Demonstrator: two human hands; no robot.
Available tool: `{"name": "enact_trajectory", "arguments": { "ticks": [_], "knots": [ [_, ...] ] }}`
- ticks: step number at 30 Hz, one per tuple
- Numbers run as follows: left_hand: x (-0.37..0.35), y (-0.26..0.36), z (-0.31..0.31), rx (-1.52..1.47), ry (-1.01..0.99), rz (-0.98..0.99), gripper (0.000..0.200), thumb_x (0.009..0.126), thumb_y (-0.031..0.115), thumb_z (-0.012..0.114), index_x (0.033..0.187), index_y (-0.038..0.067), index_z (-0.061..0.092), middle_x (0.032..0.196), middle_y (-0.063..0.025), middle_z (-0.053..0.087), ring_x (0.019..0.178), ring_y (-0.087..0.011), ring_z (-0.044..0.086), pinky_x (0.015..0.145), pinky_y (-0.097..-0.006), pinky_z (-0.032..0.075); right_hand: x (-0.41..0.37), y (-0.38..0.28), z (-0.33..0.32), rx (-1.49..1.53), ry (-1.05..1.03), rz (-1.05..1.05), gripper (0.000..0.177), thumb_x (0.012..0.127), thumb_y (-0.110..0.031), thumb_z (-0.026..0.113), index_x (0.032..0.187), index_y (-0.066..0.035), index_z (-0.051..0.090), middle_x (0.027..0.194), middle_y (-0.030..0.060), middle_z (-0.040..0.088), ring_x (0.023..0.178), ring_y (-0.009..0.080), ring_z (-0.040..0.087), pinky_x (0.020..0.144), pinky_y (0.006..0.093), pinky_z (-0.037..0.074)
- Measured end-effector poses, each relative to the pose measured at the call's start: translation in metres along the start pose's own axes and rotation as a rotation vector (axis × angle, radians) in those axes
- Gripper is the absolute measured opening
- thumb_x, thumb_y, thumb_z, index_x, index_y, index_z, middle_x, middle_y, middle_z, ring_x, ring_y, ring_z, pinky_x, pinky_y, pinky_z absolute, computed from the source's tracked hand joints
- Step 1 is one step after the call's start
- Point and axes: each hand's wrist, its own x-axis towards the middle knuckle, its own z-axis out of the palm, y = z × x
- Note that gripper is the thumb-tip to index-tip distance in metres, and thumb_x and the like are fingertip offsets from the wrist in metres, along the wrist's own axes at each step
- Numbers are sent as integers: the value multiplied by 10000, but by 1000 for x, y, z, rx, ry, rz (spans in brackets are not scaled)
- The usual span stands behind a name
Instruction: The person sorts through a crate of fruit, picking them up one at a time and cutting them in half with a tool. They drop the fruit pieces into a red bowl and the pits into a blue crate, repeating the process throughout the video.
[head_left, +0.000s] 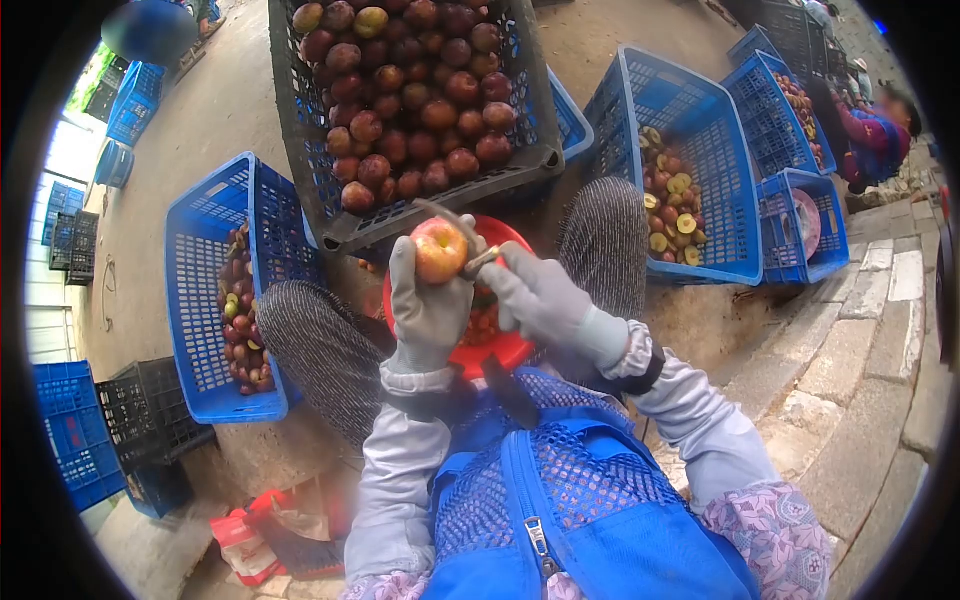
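Observation:
Above a red basin [512,350], my gloved left hand [428,315] holds up a red and yellow plum-like fruit [439,250]. Close beside it on the right, my gloved right hand [550,305] is closed on the handle of a curved knife [450,216]. The blade passes behind or along the top of the fruit; exact contact is unclear. Reddish pieces show inside the basin, partly hidden by my hands. Just beyond my hands, a black crate [345,232] is full of whole dark red fruit [415,95].
Blue crates with cut fruit stand at my left [190,300] and right [745,200]. More crates lie along both sides. A person [880,135] sits at the upper right. Brick paving [850,350] is at the right; a red and white bag [245,545] lies lower left.

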Motion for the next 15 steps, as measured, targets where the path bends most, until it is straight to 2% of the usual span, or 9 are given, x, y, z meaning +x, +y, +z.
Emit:
{"name": "enact_trajectory", "arguments": {
  "ticks": [3,6,10,15],
  "knots": [
    [-1,3,-8,107,-8,-2,598,969,446,462,1321,-34,413,1270,-219,524,1070,-302,571,974,-403,442,3,11,6,-166,27,-146,280,987,-316,466,1014,-39,492,601,128,586,528,257,622,480,377,456],
    [-1,3,-11,132,-26,-7,590,973,446,454,1321,-29,417,1271,-216,524,1068,-298,572,971,-395,444,7,21,8,-298,76,-228,292,979,-316,467,999,-25,488,625,187,593,583,350,626,512,433,464],
    [-2,4,-14,128,-40,-31,571,979,432,445,1321,-25,419,1269,-211,528,1069,-288,572,980,-394,434,6,17,6,-410,83,-233,314,974,-323,464,1004,-12,482,610,193,589,587,372,617,513,458,459],
    [-8,2,-7,371,-16,14,545,979,400,450,1321,-23,420,1276,-204,528,1109,-287,557,1006,-401,411,5,22,7,-503,97,-249,322,977,-320,456,1026,-2,469,601,196,584,582,379,613,504,472,451]
  ]
}}
